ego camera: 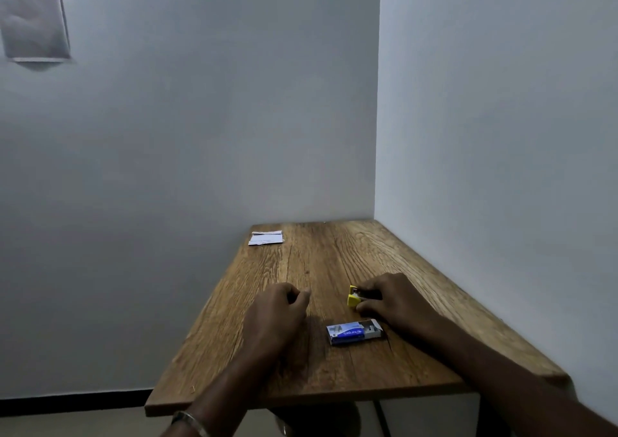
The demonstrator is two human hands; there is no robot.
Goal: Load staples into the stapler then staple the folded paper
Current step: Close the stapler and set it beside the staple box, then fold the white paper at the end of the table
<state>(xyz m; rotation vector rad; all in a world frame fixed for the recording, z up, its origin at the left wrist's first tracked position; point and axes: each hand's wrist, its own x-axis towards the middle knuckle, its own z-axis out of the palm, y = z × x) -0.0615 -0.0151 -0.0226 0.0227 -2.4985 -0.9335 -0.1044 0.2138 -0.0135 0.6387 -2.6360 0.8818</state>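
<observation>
Wooden table [334,369] in wall corner; right hand [394,298] gripped yellow stapler [353,297], mostly hidden; left hand [279,313] curled, contents unclear; staple box [353,332] open-ended between hands, contents indistinct; folded paper [266,238] at far-left corner

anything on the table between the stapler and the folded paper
Nothing visible. The stapler, gripped by the right hand, sits near the front; the paper lies at the far left corner, with only bare table between. The staple box is nearer the front edge, off that line.
</observation>
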